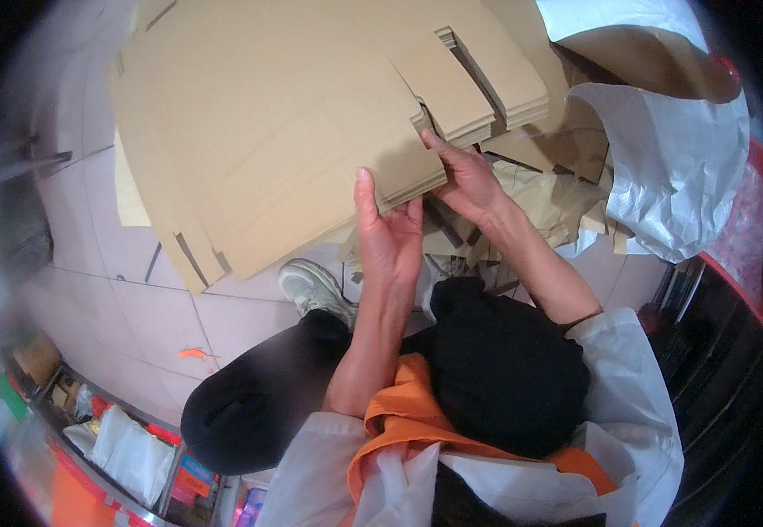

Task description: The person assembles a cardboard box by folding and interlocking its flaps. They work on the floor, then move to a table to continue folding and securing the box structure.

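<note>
A stack of flat brown die-cut cardboard sheets [267, 132] with slots and flaps spreads across the upper middle. My left hand [388, 233] grips its near edge, the thumb lying on the top sheet and the fingers underneath. Farther right, my right hand [467, 180] is closed on the near right corner, its thumb beside a slot and its other fingers mostly hidden below the sheets. Several layers show along the near edge between the hands.
White and silvery sacking [671, 167] lies crumpled at the right, with cardboard scraps [605, 215] next to it. A drawer-like bin [136, 457] with packets sits at lower left. Orange scraps [195, 353] lie on the tiled floor [127, 307]. My shoe [311, 285] is below the stack.
</note>
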